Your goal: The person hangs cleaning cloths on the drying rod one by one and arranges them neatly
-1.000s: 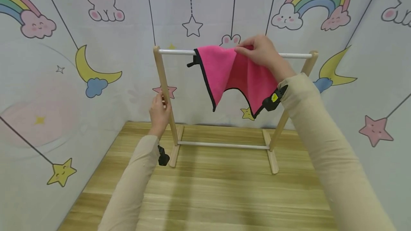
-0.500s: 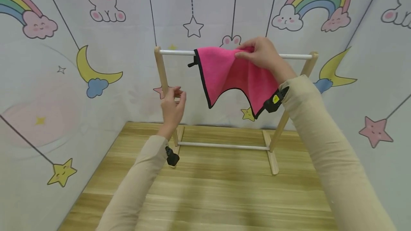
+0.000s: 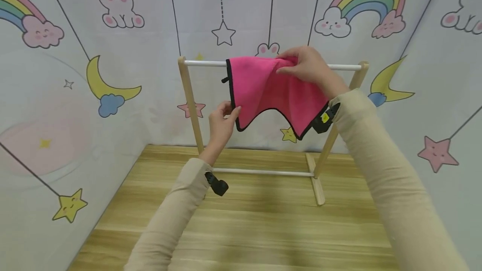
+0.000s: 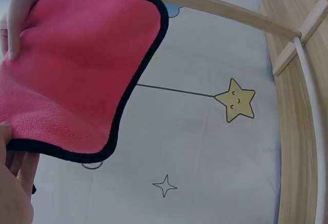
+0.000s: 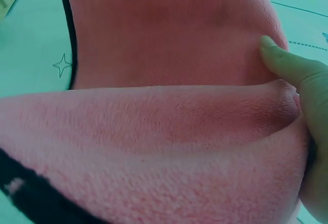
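Note:
A pink towel [image 3: 252,83] with black edging hangs over the top bar [image 3: 205,63] of a wooden rack. A short black loop [image 3: 225,80] sticks out from its left edge. My left hand [image 3: 222,126] pinches the towel's left edge near the lower corner; in the left wrist view its thumb lies on top and fingers [image 4: 26,170] pass beneath. Up at the bar, my right hand [image 3: 306,66] holds the towel's upper part between thumb and fingers, and folds drop below it. In the right wrist view, the thumb [image 5: 287,62] presses the fluffy cloth while the other fingers are mostly hidden.
The rack has wooden side posts [image 3: 190,99], a low white crossbar [image 3: 263,172] and a wooden foot [image 3: 316,183] at the right. It stands on a wood-grain surface [image 3: 263,229]. A wall cloth [image 3: 150,53] printed with cartoons surrounds it.
My left hand has left the rack's left post, moved right and taken hold of the towel's left edge, whose lower corner has shifted left. The right hand stays at the bar.

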Demonstrator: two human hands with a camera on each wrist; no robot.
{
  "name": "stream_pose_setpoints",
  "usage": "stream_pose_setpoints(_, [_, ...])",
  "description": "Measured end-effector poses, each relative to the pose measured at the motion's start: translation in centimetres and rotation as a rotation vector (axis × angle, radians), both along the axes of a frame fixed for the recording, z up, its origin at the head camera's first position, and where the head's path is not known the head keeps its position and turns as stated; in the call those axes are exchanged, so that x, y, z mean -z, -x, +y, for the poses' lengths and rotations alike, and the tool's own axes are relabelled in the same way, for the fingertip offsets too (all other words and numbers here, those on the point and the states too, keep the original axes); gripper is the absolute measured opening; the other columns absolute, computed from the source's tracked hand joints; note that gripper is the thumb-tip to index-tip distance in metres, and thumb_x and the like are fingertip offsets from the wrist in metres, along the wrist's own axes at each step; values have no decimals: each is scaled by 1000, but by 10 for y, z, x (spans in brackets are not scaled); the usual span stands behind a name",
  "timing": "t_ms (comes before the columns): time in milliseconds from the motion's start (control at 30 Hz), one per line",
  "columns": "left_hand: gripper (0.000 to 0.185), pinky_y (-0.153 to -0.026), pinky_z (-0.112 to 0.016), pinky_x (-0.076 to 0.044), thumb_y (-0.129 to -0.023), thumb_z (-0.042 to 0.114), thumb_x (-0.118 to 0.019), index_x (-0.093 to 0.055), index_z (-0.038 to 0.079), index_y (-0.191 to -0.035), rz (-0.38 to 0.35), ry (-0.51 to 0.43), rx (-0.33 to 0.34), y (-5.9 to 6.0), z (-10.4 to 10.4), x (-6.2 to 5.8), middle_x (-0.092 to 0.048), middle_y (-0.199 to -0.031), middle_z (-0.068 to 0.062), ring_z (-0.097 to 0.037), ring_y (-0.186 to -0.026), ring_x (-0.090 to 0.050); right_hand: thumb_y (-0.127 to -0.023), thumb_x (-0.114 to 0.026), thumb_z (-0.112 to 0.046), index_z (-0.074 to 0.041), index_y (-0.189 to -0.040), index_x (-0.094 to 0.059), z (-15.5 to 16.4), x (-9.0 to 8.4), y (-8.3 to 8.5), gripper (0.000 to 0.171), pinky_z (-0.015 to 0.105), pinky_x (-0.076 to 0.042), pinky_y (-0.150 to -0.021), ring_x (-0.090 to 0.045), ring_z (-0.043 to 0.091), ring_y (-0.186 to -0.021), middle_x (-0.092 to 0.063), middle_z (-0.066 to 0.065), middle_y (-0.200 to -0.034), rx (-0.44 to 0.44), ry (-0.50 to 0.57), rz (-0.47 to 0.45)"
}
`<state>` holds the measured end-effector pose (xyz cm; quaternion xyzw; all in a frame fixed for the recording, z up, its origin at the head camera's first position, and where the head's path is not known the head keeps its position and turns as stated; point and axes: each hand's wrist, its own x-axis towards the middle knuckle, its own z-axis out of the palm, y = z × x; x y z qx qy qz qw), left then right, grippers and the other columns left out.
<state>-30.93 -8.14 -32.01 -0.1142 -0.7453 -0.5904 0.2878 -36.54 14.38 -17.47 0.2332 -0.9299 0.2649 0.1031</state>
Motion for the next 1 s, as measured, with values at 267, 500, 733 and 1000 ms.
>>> stream_pose_setpoints(267, [19,-61,-14,-46,-84,10,-64,-63,-7,-94,107,-52,-51,3,-20,-14,-64,-85,-19,-14,-72,-57,-81,-67,-29,-10,-127,-54,21,-1,-1,51,35,-43,-75,-43,24,-99,-49,11,-108,7,-82,60])
stream_pose_setpoints(500, [20,-63,-14,-43,-84,13,-65,-65,-5,-95,83,-19,-149,-1,-31,-25,-66,-86,-17,-20,-74,-60,-81,-68,-30,-8,-112,-65,39,3,-4,38,20,-43,-65,-52,16,-82,-60,7,-97,35,46,97])
stream_pose_setpoints(733, [21,-64,-15,-43,-84,15,-65,-66,-3,-95,80,-12,-154,3,-34,-25,-67,-86,-15,-18,-74,-59,-84,-64,-27,-7,-107,-68,38,3,-2,32,14,-42,-63,-55,15,-76,-66,10,-96,96,91,154])
stream_pose_setpoints(1000, [23,-64,-17,-43,-85,19,-64,-66,-1,-97,98,-55,-164,11,-35,-39,-67,-88,-13,-13,-74,-58,-85,-63,-28,-9,-109,-67,25,-1,10,31,16,-41,-68,-53,12,-80,-67,8,-97,148,162,246])
